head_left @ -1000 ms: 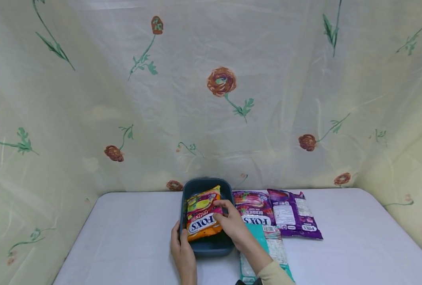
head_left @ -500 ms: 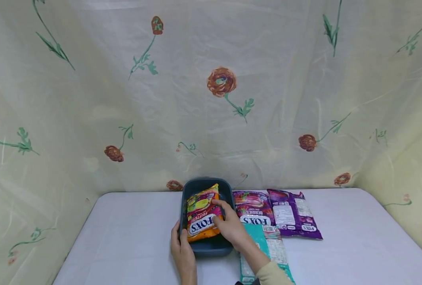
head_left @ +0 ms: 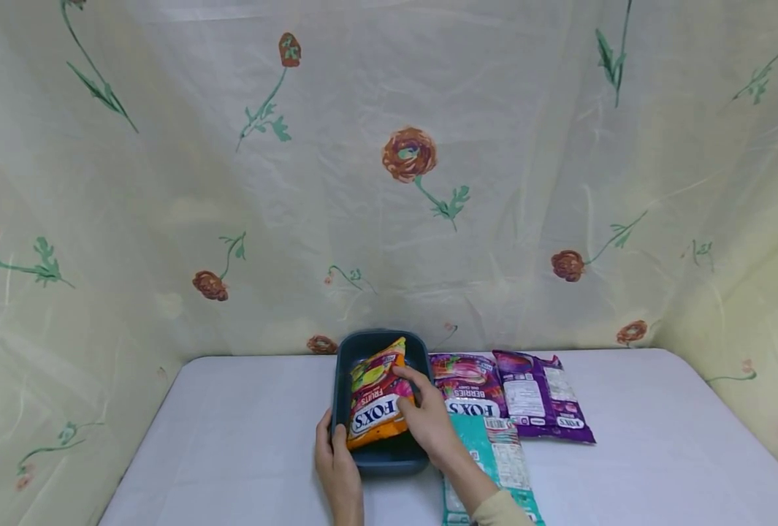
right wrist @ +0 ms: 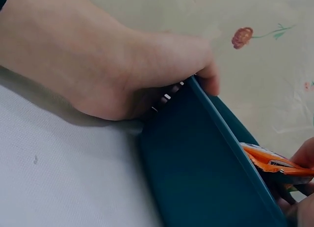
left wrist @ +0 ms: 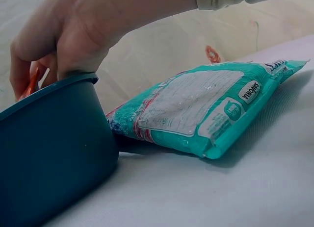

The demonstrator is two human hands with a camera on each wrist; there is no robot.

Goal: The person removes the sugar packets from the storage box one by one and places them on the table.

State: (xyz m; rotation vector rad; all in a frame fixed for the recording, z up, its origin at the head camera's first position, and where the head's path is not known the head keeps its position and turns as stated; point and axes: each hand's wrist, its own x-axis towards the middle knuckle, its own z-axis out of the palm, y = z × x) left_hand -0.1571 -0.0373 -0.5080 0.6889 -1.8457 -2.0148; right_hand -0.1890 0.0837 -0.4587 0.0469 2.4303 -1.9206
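A dark blue plastic bin point(head_left: 391, 465) stands at the middle of the table's far side. My left hand point(head_left: 339, 464) grips its left wall, thumb over the rim and fingers outside, as the right wrist view also shows for the left hand point(right wrist: 132, 65). Inside the bin, an orange FOX'S Fruits candy bag point(head_left: 373, 415) leans at a slant. My right hand point(head_left: 430, 422) reaches over the right rim and pinches the bag's right side between thumb and fingers. In the left wrist view, the right hand point(left wrist: 81, 36) dips past the rim, its fingertips partly hidden by the bin wall.
Right of the bin lie a purple FOX'S Berries bag point(head_left: 467, 387) and another purple bag point(head_left: 527, 394) with its printed back upward. A teal bag point(head_left: 510, 456) lies nearer, partly under the right forearm. Behind the white table point(head_left: 231, 438) hangs a flowered curtain point(head_left: 494, 146).
The orange candy bag has shifted slightly right and tilted a little within the bin, with the right hand still pinching it. The left hand and bin have stayed in place.
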